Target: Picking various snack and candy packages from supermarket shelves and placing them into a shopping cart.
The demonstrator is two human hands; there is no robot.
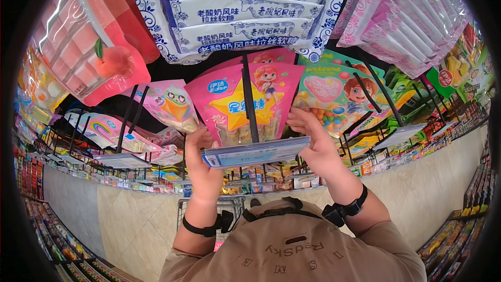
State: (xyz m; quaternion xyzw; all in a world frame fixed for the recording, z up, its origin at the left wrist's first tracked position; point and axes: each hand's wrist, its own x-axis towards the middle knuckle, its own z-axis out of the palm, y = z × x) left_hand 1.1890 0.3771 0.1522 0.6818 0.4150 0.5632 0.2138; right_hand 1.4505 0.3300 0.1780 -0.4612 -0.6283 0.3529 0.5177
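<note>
Hanging upright on the rack, the pink bag (pixel 234 108) lies between the two hands, its yellow star print facing outward. Its long axis runs up and down the view, roughly in line with the black hook (pixel 249 99), which projects in front of it. A label holder (pixel 250 154) sits across the hook's near end and hides part of the bag's lower edge.

Left hand (pixel 201 151): at the bag's lower left, fingers bent toward that edge. Right hand (pixel 315 138): at the lower right, fingers set slightly higher along the side, thumb apart from them, near the holder's right end. Neither hand is clearly nearer; the bag lies inward of both. Whether either hand is clamped on the bag or merely beside it cannot be determined.

Adjacent stock: a green bag (pixel 326 94) to the right, a cone-print bag (pixel 172 107) to the left, white-and-blue packs (pixel 245 13) above. Farther out: a peach bag (pixel 122 65), upper left. Below: a cart (pixel 224 206), partly hidden, and tiled floor (pixel 141 214).
</note>
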